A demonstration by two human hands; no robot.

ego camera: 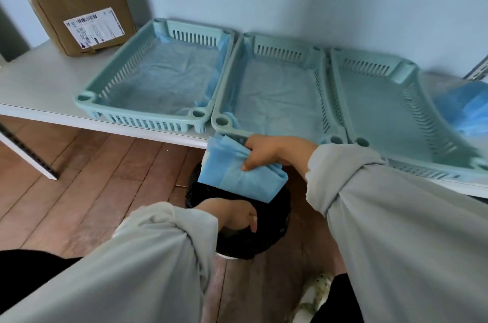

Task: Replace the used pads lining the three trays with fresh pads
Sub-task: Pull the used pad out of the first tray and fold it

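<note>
Three pale green slotted trays stand side by side on a white shelf. The left tray (87, 98) and the middle tray (221, 120) each hold a flat pad with blue edges. The right tray (406, 69) shows its bare floor. My right hand (274, 151) grips a folded blue pad (237, 177) just below the shelf's front edge, above a bin lined with a black bag (274, 225). My left hand (237, 214) hangs over the bin's opening, fingers curled downward; whether it touches the bag I cannot tell.
A cardboard box (79, 19) with a label leans at the shelf's back left. A blue bundle of pads (464, 109) lies at the far right. The white shelf (39, 85) sits above a wooden floor (92, 177). A shoe (317, 293) shows near the bin.
</note>
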